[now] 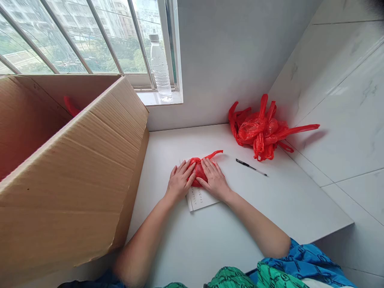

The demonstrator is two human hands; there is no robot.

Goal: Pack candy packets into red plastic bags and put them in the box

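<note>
A red plastic bag (199, 173) lies bunched on a white booklet (200, 200) with small print, near the middle of the white table. From the left, my left hand (180, 180) rests on the bag with its fingers stretched out. My right hand (215, 179) lies flat on the bag's right side, fingers extended. A twisted end of the bag sticks out above my right fingertips. Whatever may be inside the bag is hidden, and both hands cover part of the booklet.
A large open cardboard box (90, 176) fills the left, with something red inside. A heap of red plastic bags (264, 132) sits at the back right by the tiled wall. A black pen (251, 167) lies right of my hands. A water bottle (160, 68) stands on the windowsill.
</note>
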